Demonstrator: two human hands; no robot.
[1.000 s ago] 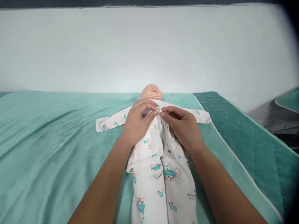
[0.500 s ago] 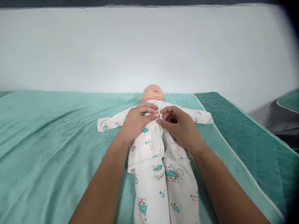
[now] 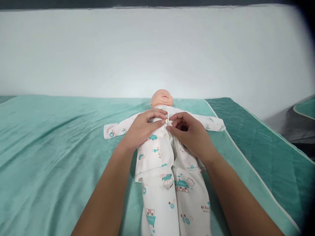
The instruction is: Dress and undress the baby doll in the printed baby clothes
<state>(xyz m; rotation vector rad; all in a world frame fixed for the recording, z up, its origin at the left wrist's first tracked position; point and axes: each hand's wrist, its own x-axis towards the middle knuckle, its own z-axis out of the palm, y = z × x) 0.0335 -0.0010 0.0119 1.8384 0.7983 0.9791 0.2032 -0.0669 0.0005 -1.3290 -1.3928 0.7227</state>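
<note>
A baby doll point(image 3: 162, 97) lies on its back with arms spread, dressed in a white printed shirt point(image 3: 157, 157) and matching trousers point(image 3: 159, 203). Over the chest, my left hand point(image 3: 145, 127) has its bent fingers and thumb on the shirt front, gripping the cloth beside a small white button point(image 3: 167, 121). On the other side of that button, my right hand point(image 3: 190, 134) is closed in a pinch at the opposite shirt edge. A lower button point(image 3: 167, 136) shows just beneath the fingers. Below it the shirt front parts slightly.
Under the doll is a light green blanket point(image 3: 61, 157) with soft creases and a pale edge on the right. A darker green quilted cover point(image 3: 265, 147) shows past that edge. A white wall point(image 3: 157, 49) rises behind, and another green-topped surface point(image 3: 306, 107) stands far right.
The upper button, mostly hidden by the fingers before, now shows between the two hands. The left thumb has drawn back slightly to the left. The doll stays in place.
</note>
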